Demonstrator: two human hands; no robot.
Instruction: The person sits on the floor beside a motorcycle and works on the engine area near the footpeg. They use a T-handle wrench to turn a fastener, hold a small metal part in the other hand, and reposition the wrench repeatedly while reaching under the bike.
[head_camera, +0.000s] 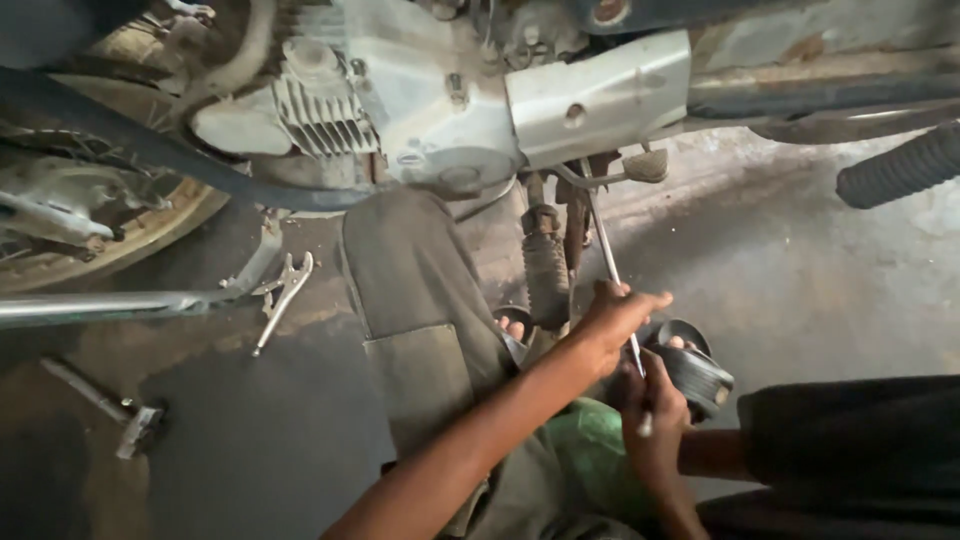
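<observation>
Head view, left hand: the left hand (612, 320) is wrapping its fingers around the long metal rod (612, 268), gripping it at about mid-length.
Head view, right hand: the right hand (655, 415) is clamping the rod's lower end, just below the left hand; the two fists are sitting close together on the same shaft.
Rod, place: it is running from the hands up to the underside of the motorcycle engine (440, 110), its top end meeting the parts beside the foot peg (645, 165); the exact contact point is hidden.
Rod, direction: its long axis is standing steeply, leaning slightly so that the top is pointing up and to the left, toward the engine.
Rod, handling: it is looking like thin, stiff steel, fairly light, likely smooth and perhaps oily, so a two-fisted grip low on the shaft seems the sound place to hold it.
Nearby: a black ribbed rubber piece (695, 375) is lying just beside the right hand, touching its fingers.
Floor: locking pliers (285, 295) and a hammer (115, 405) are lying well apart from the hands on the concrete floor (800, 280).
Other: a brown cloth (420, 310) is draping below the engine.
</observation>
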